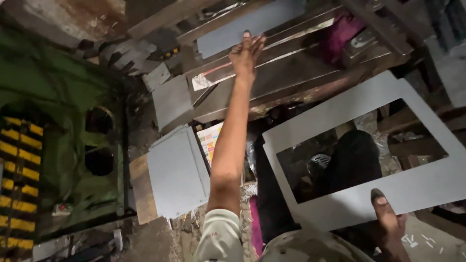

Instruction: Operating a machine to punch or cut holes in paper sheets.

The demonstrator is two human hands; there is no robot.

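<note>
Left hand (246,53) stretched far forward, fingers pinching lower edge of grey strip (250,24), which lies tilted on wooden bench (291,77). Right hand (388,223) low at right, thumb clamped on bottom edge of grey frame (340,121), a flat sheet with big rectangular cutout, held up tilted. Stack of grey sheets (177,172) sits below left arm, beside green machine (58,126). Loose grey offcuts (131,56) near the machine's top.
</note>
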